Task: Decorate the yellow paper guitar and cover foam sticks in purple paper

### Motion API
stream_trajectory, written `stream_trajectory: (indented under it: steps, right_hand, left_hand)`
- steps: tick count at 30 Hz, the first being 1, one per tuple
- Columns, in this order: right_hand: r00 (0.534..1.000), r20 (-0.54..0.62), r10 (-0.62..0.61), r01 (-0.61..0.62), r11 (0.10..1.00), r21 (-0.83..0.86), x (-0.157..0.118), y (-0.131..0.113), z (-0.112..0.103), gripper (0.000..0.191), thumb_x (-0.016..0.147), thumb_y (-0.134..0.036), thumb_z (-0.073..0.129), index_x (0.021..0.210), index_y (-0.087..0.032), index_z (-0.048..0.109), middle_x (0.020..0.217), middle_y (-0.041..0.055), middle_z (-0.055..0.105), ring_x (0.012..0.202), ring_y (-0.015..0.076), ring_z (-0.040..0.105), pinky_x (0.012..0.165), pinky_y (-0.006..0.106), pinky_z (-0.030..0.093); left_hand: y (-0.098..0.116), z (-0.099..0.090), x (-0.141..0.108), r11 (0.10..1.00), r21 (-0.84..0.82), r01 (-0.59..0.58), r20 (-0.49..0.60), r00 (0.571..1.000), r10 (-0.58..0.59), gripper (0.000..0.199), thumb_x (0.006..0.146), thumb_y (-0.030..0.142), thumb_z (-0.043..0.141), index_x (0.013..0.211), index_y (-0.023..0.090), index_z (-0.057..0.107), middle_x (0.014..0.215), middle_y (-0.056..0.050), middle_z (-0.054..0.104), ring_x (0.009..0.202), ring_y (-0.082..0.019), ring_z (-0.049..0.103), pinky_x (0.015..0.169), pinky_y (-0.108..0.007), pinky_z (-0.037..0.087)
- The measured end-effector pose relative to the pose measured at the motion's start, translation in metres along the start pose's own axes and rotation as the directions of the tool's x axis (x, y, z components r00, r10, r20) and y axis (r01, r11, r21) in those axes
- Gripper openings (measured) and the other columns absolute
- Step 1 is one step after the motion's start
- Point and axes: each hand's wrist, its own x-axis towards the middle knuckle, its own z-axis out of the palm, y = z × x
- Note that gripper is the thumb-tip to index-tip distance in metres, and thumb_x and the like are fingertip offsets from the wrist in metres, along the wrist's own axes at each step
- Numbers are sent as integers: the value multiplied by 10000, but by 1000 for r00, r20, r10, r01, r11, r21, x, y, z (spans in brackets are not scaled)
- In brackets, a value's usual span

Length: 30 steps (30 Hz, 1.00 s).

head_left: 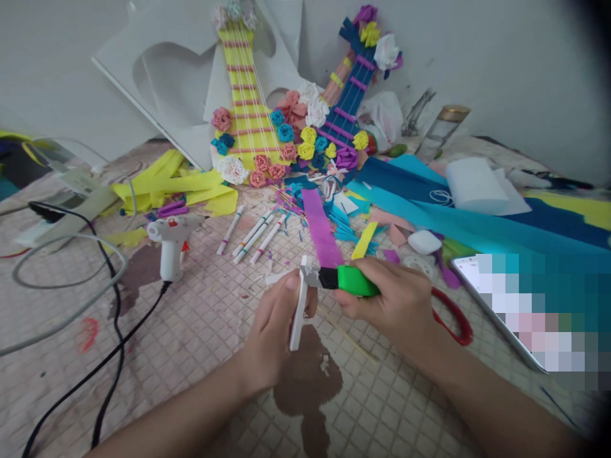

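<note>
From my head view, my left grip (274, 321) is closed around a narrow, flat white strip (298, 321), thumb pressed against its face near the top. The strip stands nearly upright, tilted a little, above the counter (210, 343) with its cream, grid-patterned covering. My right grip (396, 299) is closed on a bright green cutter with a black collar (357, 281), its front end pointing at the strip's upper end; the small pale bits there are too blurred for me to tell whether the blade touches.

Just beyond the cutter lies a flat purple strip (321, 229). Slim white markers with coloured bands (258, 236) lie to its left, and farther left stands a white glue gun (170, 248) with a black cord. By my right wrist a curved red plastic loop (461, 324) shows, near a phone with a pale edge (470, 270). At the back, a yellow guitar-shaped craft piece (248, 95) and a dark blue one (351, 95) lean upright, trimmed with crumpled flowers (232, 170).
</note>
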Motion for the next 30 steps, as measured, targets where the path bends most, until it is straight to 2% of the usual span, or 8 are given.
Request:
stream_trajectory:
  steps: [8,14,19,30]
  right_hand:
    - [1000,3,-22,22,1000,-12,2,-2,-3,409,833,-518,459,612,-184,541,476,-6,550,437,120,527,431,248,356]
    - [1000,3,-17,17,1000,-7,2,0,-2,394,825,-519,482,621,-189,547,489,-11,573,447,124,545,429,253,357]
    - [1000,-23,-18,18,1000,6,4,1,-2,449,831,-558,450,599,-185,545,490,1,584,434,120,535,419,246,360]
    - [999,-37,-10,9,1000,-30,4,2,-1,481,832,-584,423,608,-180,559,483,11,574,444,126,532,435,249,349]
  left_hand:
    - [1,-1,-3,998,7,60,24,998,-60,429,928,457,266,627,195,423,513,38,335,472,-112,302,468,-288,215]
    - [1,2,-2,998,-52,26,25,999,-24,411,937,430,274,626,193,401,532,39,312,486,-113,278,485,-299,204]
    - [3,5,-1,991,-131,-28,71,997,38,405,946,395,262,615,188,373,558,35,286,511,-114,258,519,-303,211]
    - [7,5,0,989,-146,-22,142,989,43,420,947,392,220,592,190,320,560,35,224,543,-125,237,547,-313,208]
